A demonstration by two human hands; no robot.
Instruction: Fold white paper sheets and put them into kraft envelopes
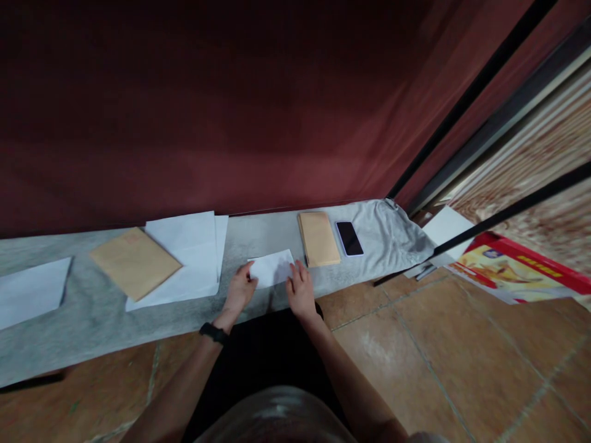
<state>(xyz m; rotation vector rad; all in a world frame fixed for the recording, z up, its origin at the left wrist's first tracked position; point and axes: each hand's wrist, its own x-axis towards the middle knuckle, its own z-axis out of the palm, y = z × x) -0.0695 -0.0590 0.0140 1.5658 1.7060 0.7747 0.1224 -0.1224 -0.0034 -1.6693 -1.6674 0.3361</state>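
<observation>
A small white rectangle of paper (271,269), seemingly a folded sheet, lies just in front of me on the grey cloth. My left hand (241,286) grips its left end, with thumb and fingers closed at the edge. At the other end, my right hand (300,289) has its fingers bent around the right edge. Just beyond the right hand rests a stack of brown envelopes (319,239). To the left, larger white sheets (184,246) overlap, and a brown envelope (135,263) lies askew partly over them.
A phone (349,238) with a dark screen lies right of the envelope stack. Another white sheet (32,292) is at the far left. The narrow cloth-covered table (268,231) runs along a dark red curtain (221,135). Black poles and a red printed box (521,267) stand at right.
</observation>
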